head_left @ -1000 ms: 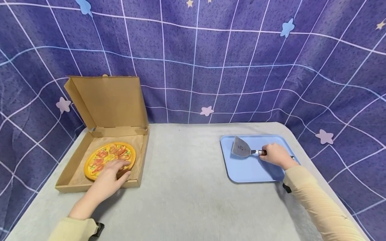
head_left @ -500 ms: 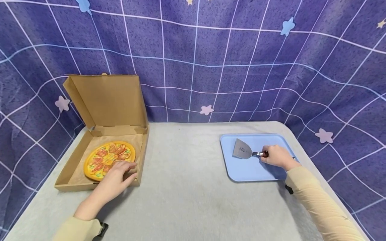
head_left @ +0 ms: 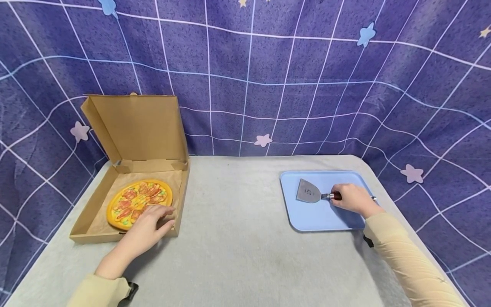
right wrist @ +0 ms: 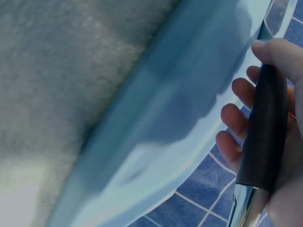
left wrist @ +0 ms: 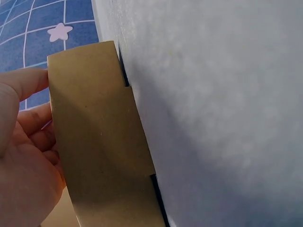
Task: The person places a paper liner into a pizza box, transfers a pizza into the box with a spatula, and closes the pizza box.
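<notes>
hands are well apart: the left hand is at the near right part of the pizza box, and the right hand is over the blue tray. the left hand is loosely bent and visibly grips nothing; its fingers reach behind the front wall of the box, but whether they touch the pizza, i cannot tell. the right hand grasps the spatula by its dark handle, with fingers curled around and thumb near the metal neck.

the round pizza lies on brown paper inside the box, partly hidden by the left hand. if this hand presses only on the near edge, in my judgement the far edge could rise. the wrist crosses the low wall, so a careless push could bend it or slide the box. the lid stands upright and no hand supports it; a knock could make it fall.

the blade points away from the right hand, so a weak grip could let it tip. it could also catch the tray's rim and drag the tray, because nobody steadies it on the grey table.
</notes>
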A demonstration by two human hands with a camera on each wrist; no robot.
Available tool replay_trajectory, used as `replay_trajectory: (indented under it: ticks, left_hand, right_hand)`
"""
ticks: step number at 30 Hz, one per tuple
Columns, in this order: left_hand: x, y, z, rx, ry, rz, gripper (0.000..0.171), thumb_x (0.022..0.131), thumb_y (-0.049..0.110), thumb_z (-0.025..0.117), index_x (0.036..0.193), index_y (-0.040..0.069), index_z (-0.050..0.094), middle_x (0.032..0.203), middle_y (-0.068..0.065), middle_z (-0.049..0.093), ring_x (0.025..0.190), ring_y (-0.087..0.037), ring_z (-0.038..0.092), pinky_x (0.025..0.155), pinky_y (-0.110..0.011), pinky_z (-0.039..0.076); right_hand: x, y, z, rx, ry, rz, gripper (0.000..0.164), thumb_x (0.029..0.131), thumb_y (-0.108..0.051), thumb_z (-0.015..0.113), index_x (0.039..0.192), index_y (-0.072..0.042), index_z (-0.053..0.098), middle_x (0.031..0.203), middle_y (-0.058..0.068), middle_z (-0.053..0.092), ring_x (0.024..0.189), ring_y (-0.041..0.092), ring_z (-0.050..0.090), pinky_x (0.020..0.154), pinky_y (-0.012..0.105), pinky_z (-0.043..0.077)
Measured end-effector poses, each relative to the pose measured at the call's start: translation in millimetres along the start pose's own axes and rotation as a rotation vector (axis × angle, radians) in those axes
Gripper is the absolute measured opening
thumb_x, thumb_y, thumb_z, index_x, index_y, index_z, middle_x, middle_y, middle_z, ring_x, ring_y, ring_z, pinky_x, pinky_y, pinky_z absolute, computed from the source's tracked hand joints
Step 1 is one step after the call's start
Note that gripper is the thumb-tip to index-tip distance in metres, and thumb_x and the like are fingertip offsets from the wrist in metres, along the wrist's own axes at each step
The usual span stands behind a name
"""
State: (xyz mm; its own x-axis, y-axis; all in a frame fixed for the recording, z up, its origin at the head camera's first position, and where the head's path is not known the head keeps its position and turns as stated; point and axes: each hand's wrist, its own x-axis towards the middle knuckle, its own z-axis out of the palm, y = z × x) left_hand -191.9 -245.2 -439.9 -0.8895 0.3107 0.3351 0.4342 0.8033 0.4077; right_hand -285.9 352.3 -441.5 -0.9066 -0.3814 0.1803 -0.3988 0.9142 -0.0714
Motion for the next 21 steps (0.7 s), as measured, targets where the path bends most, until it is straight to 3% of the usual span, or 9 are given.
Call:
replay_trajectory:
  ticks: [5, 12, 21]
  left_hand:
    - [0.8, -3.4, -3.0, 0.002, -0.003, 0.003, 0.033, 0.086, 0.015, 0.068, 0.114, -0.001, 0.063, 0.109, -0.014, 0.064, 0.104, -0.031, 0.056, 0.086, -0.049, 0.047]
    - [1.0, -11.0, -11.3, 0.000, 0.002, -0.016, 0.034, 0.087, 0.014, 0.067, 0.115, -0.003, 0.061, 0.112, -0.018, 0.062, 0.106, -0.036, 0.055, 0.087, -0.053, 0.047]
    - [2.2, -26.6, -24.8, 0.021, 0.039, -0.033, 0.033, 0.085, 0.010, 0.068, 0.115, -0.004, 0.061, 0.110, -0.021, 0.063, 0.099, -0.037, 0.058, 0.081, -0.053, 0.047]
  right_hand:
    - [3.3, -8.1, -7.3, -0.056, 0.011, -0.015, 0.020, 0.071, -0.028, 0.076, 0.084, -0.016, 0.067, 0.071, -0.007, 0.061, 0.062, 0.013, 0.053, 0.050, 0.038, 0.042]
    - [13.8, -23.1, -12.8, -0.129, 0.128, -0.097, 0.028, 0.071, -0.031, 0.076, 0.090, -0.012, 0.068, 0.079, 0.001, 0.068, 0.072, 0.022, 0.064, 0.062, 0.046, 0.047]
    - [37.5, -66.2, -24.2, -0.006, 0.119, -0.121, 0.028, 0.078, -0.026, 0.071, 0.098, -0.008, 0.068, 0.089, 0.005, 0.069, 0.080, 0.025, 0.066, 0.067, 0.045, 0.053]
